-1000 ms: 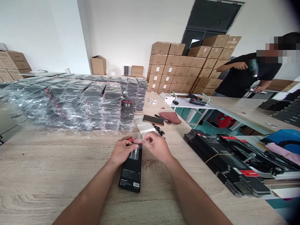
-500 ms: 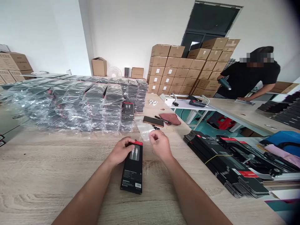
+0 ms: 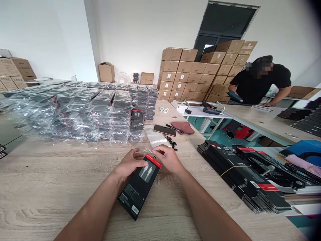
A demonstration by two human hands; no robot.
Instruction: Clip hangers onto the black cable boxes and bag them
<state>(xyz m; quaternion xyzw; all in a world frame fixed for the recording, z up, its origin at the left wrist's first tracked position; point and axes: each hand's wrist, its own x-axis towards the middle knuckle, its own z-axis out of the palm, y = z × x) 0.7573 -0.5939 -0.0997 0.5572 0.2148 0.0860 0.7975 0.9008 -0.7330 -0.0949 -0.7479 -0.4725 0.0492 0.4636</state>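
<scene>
Left hand (image 3: 130,164) pressed on black cable package (image 3: 139,190), its red top edge pinched by right hand (image 3: 167,159), clear plastic bag (image 3: 153,137) lying just beyond the hands

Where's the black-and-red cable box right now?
Head view, centre: the black card cable box with a red top band is tilted over the wooden table, its red end at the left hand and right hand, just below a clear plastic bag.
</scene>
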